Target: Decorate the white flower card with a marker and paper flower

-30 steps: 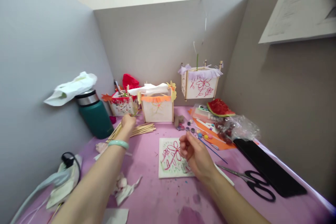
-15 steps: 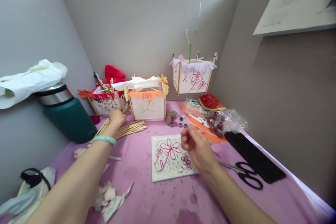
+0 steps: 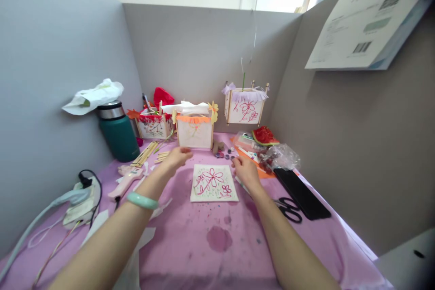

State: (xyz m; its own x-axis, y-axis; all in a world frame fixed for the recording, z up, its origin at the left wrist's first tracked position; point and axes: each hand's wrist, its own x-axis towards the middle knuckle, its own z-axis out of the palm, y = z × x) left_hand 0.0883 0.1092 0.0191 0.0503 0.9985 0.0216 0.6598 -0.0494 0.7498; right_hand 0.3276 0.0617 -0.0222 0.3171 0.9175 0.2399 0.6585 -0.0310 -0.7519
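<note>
While both arms reach over the pink tablecloth (image 3: pixel 217 244), the left hand (image 3: pixel 176 157) hovers slack-fingered, gripping nothing, beside the white flower-painted square panel (image 3: pixel 213 183); the right hand (image 3: pixel 245 173), loosely curled and unladen, rests at its edge.

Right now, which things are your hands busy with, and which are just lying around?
Busy with:
left hand, reaching beside the orange-fringed lantern
right hand, beside the flower painting

Lying around:
scissors
green flask
wooden sticks
glue gun
hanging purple lantern
</note>
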